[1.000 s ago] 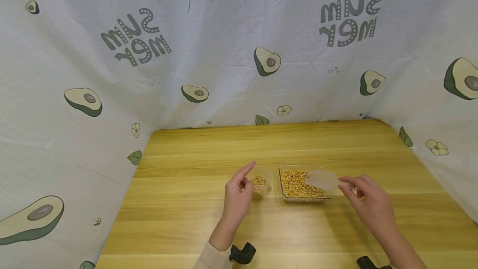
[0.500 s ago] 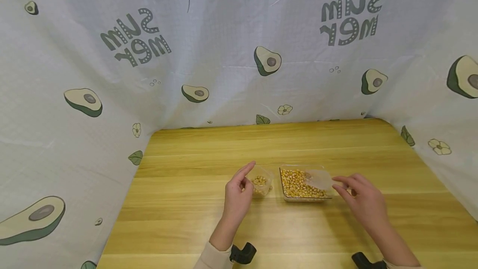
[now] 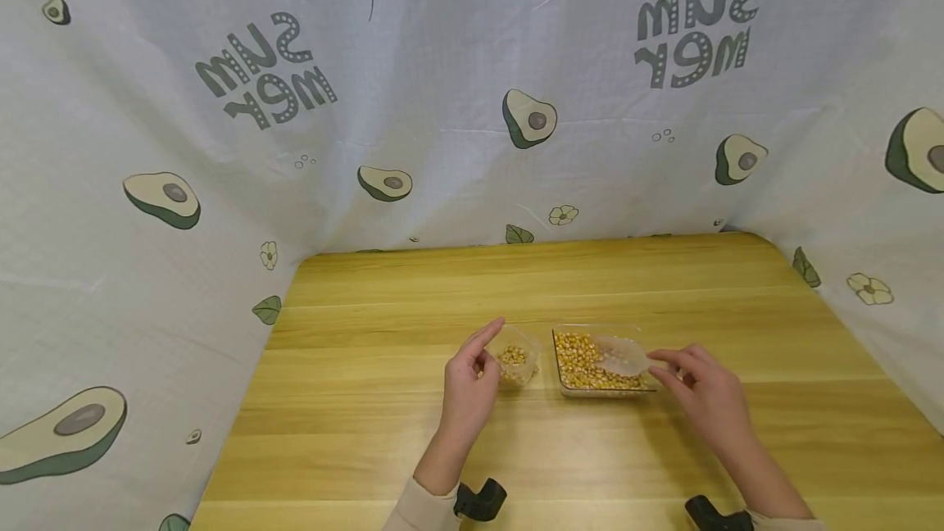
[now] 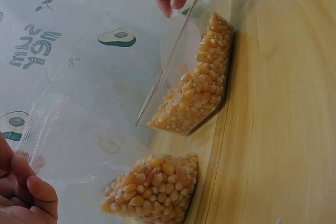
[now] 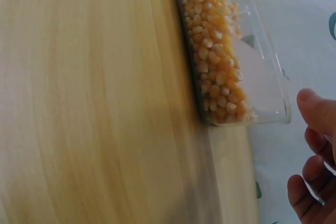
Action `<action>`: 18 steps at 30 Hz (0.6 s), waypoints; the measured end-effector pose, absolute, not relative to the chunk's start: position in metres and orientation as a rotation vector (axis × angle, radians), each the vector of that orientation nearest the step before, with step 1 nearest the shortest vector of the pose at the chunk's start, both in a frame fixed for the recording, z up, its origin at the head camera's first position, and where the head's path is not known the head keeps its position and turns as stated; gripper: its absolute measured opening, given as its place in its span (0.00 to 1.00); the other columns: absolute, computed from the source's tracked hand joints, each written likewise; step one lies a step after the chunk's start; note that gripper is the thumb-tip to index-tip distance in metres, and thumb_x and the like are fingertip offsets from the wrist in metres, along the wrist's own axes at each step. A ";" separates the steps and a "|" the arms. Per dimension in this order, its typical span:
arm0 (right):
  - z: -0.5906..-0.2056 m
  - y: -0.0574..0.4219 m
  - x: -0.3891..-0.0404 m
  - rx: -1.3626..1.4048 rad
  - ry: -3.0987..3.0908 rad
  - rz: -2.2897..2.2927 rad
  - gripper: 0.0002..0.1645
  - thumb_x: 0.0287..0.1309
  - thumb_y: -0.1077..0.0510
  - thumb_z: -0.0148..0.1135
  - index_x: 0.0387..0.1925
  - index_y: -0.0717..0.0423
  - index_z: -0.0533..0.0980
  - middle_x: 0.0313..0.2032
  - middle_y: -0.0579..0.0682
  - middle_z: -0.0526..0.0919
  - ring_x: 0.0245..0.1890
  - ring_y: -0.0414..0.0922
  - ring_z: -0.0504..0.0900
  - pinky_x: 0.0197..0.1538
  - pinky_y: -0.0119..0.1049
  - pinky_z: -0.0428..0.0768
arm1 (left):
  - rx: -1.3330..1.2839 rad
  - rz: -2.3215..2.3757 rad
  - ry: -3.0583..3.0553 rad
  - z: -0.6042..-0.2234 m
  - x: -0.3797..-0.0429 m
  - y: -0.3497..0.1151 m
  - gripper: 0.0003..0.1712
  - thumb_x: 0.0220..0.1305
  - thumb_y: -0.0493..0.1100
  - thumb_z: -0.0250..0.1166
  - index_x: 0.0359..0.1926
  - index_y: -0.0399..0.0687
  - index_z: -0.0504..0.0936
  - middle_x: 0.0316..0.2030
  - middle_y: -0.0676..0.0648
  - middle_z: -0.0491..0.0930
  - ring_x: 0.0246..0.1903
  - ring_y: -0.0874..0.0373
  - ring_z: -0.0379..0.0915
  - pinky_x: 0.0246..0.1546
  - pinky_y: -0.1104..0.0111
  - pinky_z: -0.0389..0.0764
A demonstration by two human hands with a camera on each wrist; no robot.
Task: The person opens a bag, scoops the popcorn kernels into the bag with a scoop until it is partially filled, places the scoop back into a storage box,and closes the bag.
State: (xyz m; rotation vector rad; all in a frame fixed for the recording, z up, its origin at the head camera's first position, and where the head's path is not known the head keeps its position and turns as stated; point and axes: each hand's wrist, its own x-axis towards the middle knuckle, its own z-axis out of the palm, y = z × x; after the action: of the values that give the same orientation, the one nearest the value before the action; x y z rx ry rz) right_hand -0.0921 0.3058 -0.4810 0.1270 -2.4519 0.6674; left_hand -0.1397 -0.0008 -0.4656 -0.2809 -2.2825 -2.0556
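Note:
My left hand (image 3: pixel 469 388) holds the upper edge of a clear zip bag (image 4: pixel 149 190). Corn kernels fill the bottom of this bag, which stands on the table. To its right is a clear rectangular container (image 5: pixel 270 115), well filled with corn kernels (image 3: pixel 578 359). My right hand (image 3: pixel 711 396) pinches the handle of a whitish translucent scoop (image 3: pixel 625 355) at the container's right side. The scoop's front end dips into the kernels. In the right wrist view, the container wall stands in front of the scoop's blade.
Both vessels stand on a wood-grain table (image 3: pixel 369 400). Behind and at the sides hangs a pale curtain (image 3: pixel 457 64) printed with avocados. A black wrist mount (image 3: pixel 479 500) sits on my left wrist, and another on the right.
My right hand has moved left, pushing the scoop farther into the container and deeper among the kernels. The left hand and the bag have stayed in place.

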 end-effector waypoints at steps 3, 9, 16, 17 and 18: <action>-0.482 0.305 -0.093 0.102 -2.476 0.677 0.17 0.39 0.68 0.78 0.36 0.55 0.86 0.25 0.42 0.75 0.20 0.25 0.59 0.20 0.22 0.59 | -0.282 -2.056 -2.281 -0.466 -0.140 -0.001 0.33 0.66 0.25 0.49 0.63 0.60 0.80 0.66 0.45 0.74 0.25 0.65 0.61 0.20 0.79 0.60; -0.480 0.301 -0.096 0.037 -2.560 0.630 0.15 0.42 0.63 0.78 0.37 0.54 0.87 0.27 0.43 0.77 0.21 0.26 0.60 0.21 0.27 0.62 | -0.273 -2.068 -2.282 -0.466 -0.139 -0.002 0.33 0.67 0.26 0.49 0.63 0.61 0.80 0.66 0.47 0.75 0.23 0.66 0.59 0.19 0.79 0.59; -0.478 0.296 -0.098 0.015 -2.604 0.539 0.14 0.43 0.59 0.78 0.36 0.52 0.87 0.31 0.45 0.79 0.22 0.31 0.65 0.22 0.29 0.63 | -0.272 -2.069 -2.281 -0.467 -0.139 -0.002 0.33 0.66 0.25 0.50 0.62 0.60 0.80 0.66 0.49 0.75 0.22 0.67 0.56 0.20 0.79 0.60; -0.478 0.296 -0.098 0.020 -2.607 0.516 0.14 0.42 0.59 0.79 0.35 0.52 0.87 0.31 0.46 0.79 0.23 0.33 0.66 0.21 0.29 0.63 | -0.271 -2.068 -2.282 -0.467 -0.139 -0.002 0.33 0.66 0.25 0.50 0.62 0.60 0.80 0.65 0.49 0.76 0.22 0.67 0.56 0.20 0.79 0.60; -0.479 0.295 -0.098 0.031 -2.601 0.495 0.14 0.41 0.58 0.79 0.35 0.52 0.87 0.31 0.46 0.79 0.23 0.35 0.68 0.21 0.28 0.63 | -0.269 -2.067 -2.284 -0.467 -0.139 -0.002 0.33 0.66 0.25 0.50 0.62 0.60 0.80 0.65 0.50 0.76 0.23 0.67 0.57 0.20 0.79 0.60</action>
State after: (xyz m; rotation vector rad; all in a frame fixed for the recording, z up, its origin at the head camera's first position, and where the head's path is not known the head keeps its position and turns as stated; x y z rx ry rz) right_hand -0.0982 0.2951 -0.4787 0.0312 -2.6013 0.4948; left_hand -0.1388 -0.0020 -0.4673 -0.2686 -2.2836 -2.0665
